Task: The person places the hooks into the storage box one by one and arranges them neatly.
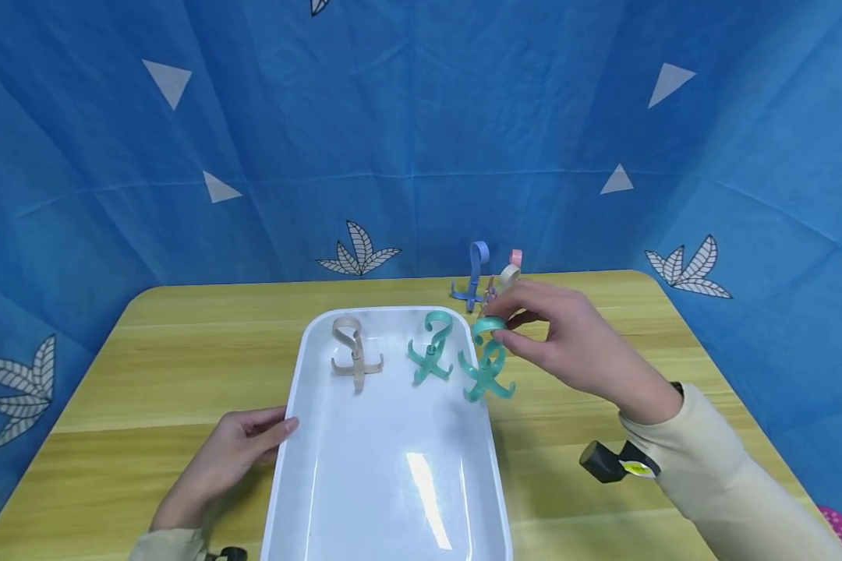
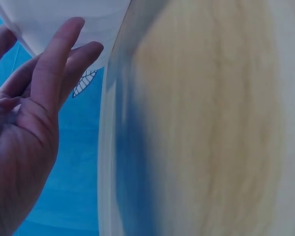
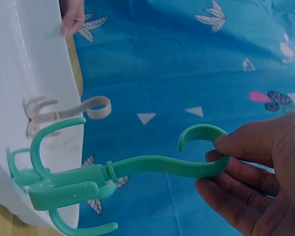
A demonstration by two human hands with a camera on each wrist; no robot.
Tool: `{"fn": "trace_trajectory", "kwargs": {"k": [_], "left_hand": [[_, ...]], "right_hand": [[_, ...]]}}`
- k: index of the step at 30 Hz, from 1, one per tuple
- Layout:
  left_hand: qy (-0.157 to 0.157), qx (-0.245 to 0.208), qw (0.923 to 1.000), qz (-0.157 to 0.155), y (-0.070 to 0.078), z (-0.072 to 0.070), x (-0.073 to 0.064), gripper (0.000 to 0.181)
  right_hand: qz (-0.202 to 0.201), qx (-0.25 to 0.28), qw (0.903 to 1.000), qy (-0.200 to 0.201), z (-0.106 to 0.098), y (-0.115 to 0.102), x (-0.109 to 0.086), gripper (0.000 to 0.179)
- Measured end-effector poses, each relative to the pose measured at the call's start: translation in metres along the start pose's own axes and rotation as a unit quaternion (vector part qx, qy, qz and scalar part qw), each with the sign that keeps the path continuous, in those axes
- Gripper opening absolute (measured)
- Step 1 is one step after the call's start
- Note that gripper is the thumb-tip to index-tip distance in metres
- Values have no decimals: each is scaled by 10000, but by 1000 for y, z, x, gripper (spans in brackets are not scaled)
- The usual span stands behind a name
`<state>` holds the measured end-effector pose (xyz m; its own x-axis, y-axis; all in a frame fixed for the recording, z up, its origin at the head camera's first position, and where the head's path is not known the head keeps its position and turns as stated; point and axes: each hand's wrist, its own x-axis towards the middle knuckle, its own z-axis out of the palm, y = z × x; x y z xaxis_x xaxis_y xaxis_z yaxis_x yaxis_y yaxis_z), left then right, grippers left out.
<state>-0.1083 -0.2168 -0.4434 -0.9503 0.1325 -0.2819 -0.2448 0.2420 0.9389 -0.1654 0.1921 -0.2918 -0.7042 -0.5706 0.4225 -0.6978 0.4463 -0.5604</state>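
My right hand (image 1: 564, 343) pinches the curved top of a green plastic rotating hook hanger (image 3: 167, 166) between thumb and fingers. Its several upturned prongs hang over the right rim of a white tray (image 1: 386, 467). Inside the tray's far end stand another green hook hanger (image 1: 431, 354) and, left of it, a beige one (image 1: 356, 357), both with their loops upward. At the tray's left rim my left hand (image 1: 228, 456) holds the edge, thumb near the top and fingers against the outer side. The left wrist view shows those fingers (image 2: 51, 73) along the tray wall.
Behind my right hand, near the table's back edge, stand a blue hook hanger (image 1: 475, 273), a pink one (image 1: 516, 256) and a whitish one (image 1: 509, 275), partly hidden. The wooden table (image 1: 189, 343) meets a blue patterned cloth (image 1: 407, 140).
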Motion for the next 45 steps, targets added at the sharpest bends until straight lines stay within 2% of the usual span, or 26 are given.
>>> {"fn": "trace_trajectory", "kwargs": {"k": [4, 8, 17, 21, 26, 34, 40, 45], "left_hand": [[-90, 6, 9999, 61, 0, -1, 0, 55], [-36, 14, 10000, 13, 0, -1, 0, 55], [-48, -112, 9999, -7, -2, -1, 0, 54], [-169, -146, 9997, 63, -3, -2, 0, 55], [-222, -135, 9996, 73, -2, -4, -1, 56], [-278, -96, 9995, 117, -4, -2, 0, 55], [-89, -16, 10000, 12, -4, -2, -1, 56], [-65, -124, 9999, -36, -3, -1, -1, 56]], "right_hand": [[-72, 56, 9999, -82, 5, -4, 6, 28], [43, 139, 9996, -248, 12, -6, 11, 26], [152, 820, 9942, -675, 38, 1, 24, 23], [220, 984, 9908, -907, 53, 1, 29, 22], [306, 975, 9890, -1065, 71, 1, 33, 21], [256, 541, 9887, -1377, 91, -7, 36, 17], [317, 509, 9843, -1659, 101, -18, 42, 19], [241, 577, 9827, -1746, 107, -24, 48, 20]]}}
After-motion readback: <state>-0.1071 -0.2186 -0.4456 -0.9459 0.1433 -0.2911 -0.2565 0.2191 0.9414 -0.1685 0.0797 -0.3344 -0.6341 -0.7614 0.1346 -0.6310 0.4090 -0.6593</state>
